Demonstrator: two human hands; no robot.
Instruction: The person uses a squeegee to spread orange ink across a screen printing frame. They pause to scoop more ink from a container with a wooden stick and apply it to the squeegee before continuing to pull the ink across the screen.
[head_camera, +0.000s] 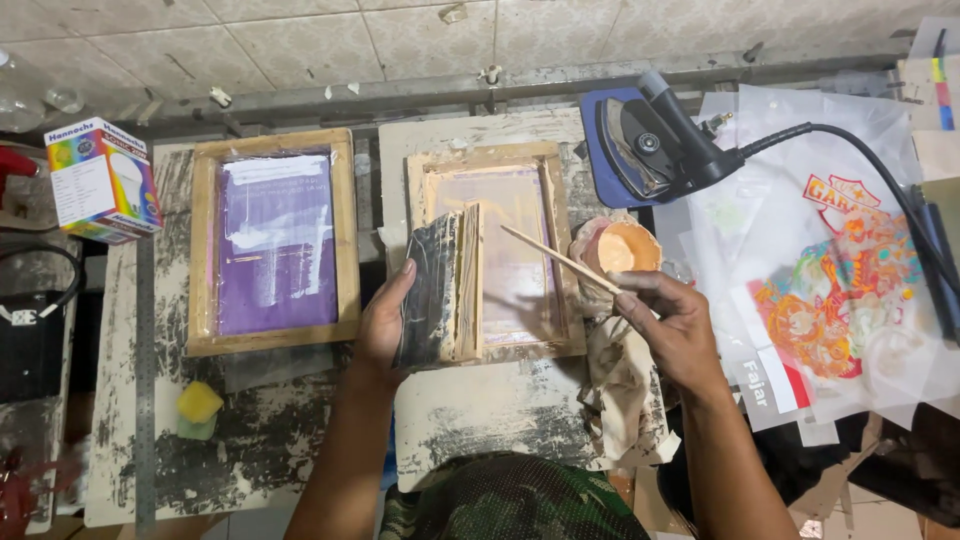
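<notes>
My left hand (382, 322) grips a wooden squeegee (442, 285) with a black, ink-stained face, standing on edge on the left side of a wood-framed printing screen (565, 300) with a pale peach mesh. My right hand (672, 322) pinches a thin wooden stick (555, 256) that slants up and left over the screen. Beside that hand sits a small cup of peach-coloured ink (622, 250), wrapped in plastic and resting above a stained rag (622, 390).
A second wooden frame with purple mesh (272, 240) lies to the left, near a yellow-green sponge (199, 408) and a colourful box (102, 180). A black iron (655, 145) with cord rests at the back right. Printed transfer sheets (840, 290) cover the right side.
</notes>
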